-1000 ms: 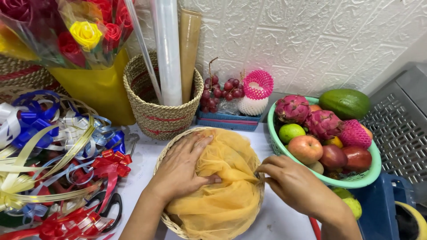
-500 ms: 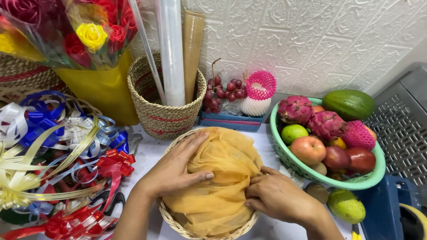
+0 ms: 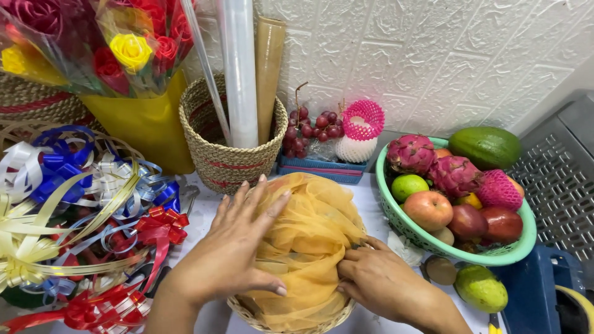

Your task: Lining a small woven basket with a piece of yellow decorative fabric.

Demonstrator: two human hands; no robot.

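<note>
mesh (image 3: 306, 247) draped over basket (image 3: 281, 316) at table's front edge, mostly covers it | left hand (image 3: 238, 250) flat on top, fingers spread | right hand (image 3: 377, 281) fingers pinched on mesh, tucking right rim | left: front rim bare, fruit in bowl (image 3: 396, 216) at right

Front and centre sits the basket (image 3: 291, 312), with the mesh (image 3: 309, 241) heaped in it and spilling over its rim. The left hand (image 3: 232, 247) lies flat on the mesh's left side; the right hand (image 3: 377, 281) presses in at its right edge. Left of the basket, the bows (image 3: 74, 229) pile up. Behind it stands a woven bin (image 3: 232, 154) with rolls (image 3: 241, 68) upright inside, and the bouquet (image 3: 105, 43) behind-left. Right of the bin, the grapes (image 3: 309, 127) rest on a tray (image 3: 318, 168) against the wall. Far right, the bowl (image 3: 495, 255) holds fruit, with an avocado (image 3: 486, 147) at its back.
</note>
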